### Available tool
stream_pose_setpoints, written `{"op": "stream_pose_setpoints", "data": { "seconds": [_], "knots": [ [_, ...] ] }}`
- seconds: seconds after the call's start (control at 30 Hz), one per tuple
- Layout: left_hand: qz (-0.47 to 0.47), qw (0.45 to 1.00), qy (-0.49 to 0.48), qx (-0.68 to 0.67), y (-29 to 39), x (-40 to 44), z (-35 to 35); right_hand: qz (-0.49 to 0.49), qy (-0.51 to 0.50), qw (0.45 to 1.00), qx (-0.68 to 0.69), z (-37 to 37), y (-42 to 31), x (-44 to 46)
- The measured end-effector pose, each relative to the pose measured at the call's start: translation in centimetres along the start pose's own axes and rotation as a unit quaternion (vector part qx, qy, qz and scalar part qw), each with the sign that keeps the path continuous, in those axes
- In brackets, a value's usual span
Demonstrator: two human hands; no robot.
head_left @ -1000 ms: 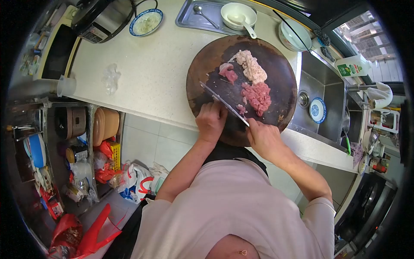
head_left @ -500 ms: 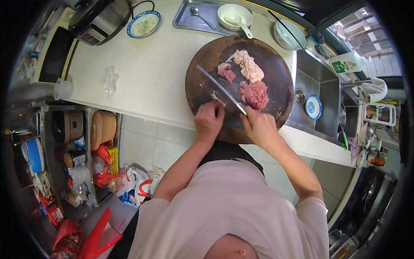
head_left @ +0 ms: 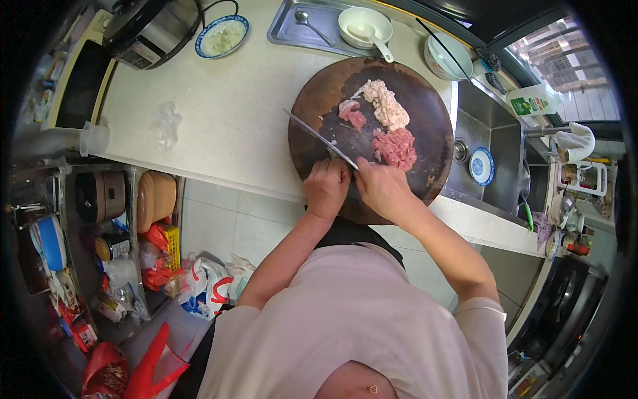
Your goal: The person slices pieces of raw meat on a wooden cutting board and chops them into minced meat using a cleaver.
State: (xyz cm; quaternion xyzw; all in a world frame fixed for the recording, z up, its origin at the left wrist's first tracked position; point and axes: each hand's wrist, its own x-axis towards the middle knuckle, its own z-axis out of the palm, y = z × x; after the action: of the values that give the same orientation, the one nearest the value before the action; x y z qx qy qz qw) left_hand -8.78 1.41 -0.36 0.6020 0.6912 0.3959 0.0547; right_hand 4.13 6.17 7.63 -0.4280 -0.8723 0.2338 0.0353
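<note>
A round dark chopping board [head_left: 425,106] carries pale minced fat [head_left: 385,105], diced red meat [head_left: 395,149] and a small pink piece of meat [head_left: 352,116]. My right hand [head_left: 380,186] is wrapped round the handle end of a knife [head_left: 319,137], whose blade points to the upper left, past the board's left edge. Just below the blade, my left hand [head_left: 327,181] is closed with curled fingers on the board's near left part. Whatever lies under those fingers is hidden.
Behind the board sits a metal tray [head_left: 282,26] with a spoon and a white bowl [head_left: 365,26]. A sink [head_left: 495,126] is at the right. A blue-rimmed dish [head_left: 222,35] and a rice cooker [head_left: 153,33] stand at the back left.
The knife and my right hand have shifted left, closer to my left hand, and the blade tip now reaches past the board's edge. My left hand stays near the same spot, still closed.
</note>
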Motion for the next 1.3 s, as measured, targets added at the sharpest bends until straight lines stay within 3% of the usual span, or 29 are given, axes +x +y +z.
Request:
{"op": "stream_pose_setpoints", "data": {
  "seconds": [0.1, 0.13, 0.23, 0.57, 0.83, 0.93, 1.03, 1.3],
  "knots": [
    [0.005, 1.000, -0.018, -0.012, -0.4, -0.5, -0.1, 0.040, 0.020, 0.999, 0.021, -0.9, -0.1, 0.1],
    [0.003, 1.000, -0.009, -0.025, -0.3, -0.6, -0.1, 0.031, 0.068, 0.996, 0.039, -0.3, 1.2, -0.1],
    [-0.011, 0.999, 0.015, -0.050, -0.1, -0.5, -0.3, 0.084, 0.061, 0.995, 0.005, -1.5, 0.4, -1.2],
    [0.033, 0.999, 0.013, -0.012, -0.9, -0.6, 0.0, -0.036, 0.013, 0.996, -0.075, -2.5, 1.6, -6.4],
    [-0.003, 1.000, 0.024, 0.012, 0.0, -0.4, 0.3, -0.105, 0.026, 0.993, -0.050, 0.3, -0.2, 2.2],
    [-0.015, 1.000, 0.026, -0.001, 0.4, -1.0, -0.1, -0.036, 0.004, 0.999, -0.016, -0.8, 1.1, 2.7],
    [-0.008, 0.998, 0.055, 0.010, 0.8, -1.1, 0.1, -0.022, 0.065, 0.998, -0.005, -1.5, 3.5, 2.2],
    [-0.002, 0.996, 0.077, 0.038, 1.0, -1.4, 0.3, -0.119, 0.012, 0.991, -0.066, -3.3, 3.8, -3.8]
  ]
}}
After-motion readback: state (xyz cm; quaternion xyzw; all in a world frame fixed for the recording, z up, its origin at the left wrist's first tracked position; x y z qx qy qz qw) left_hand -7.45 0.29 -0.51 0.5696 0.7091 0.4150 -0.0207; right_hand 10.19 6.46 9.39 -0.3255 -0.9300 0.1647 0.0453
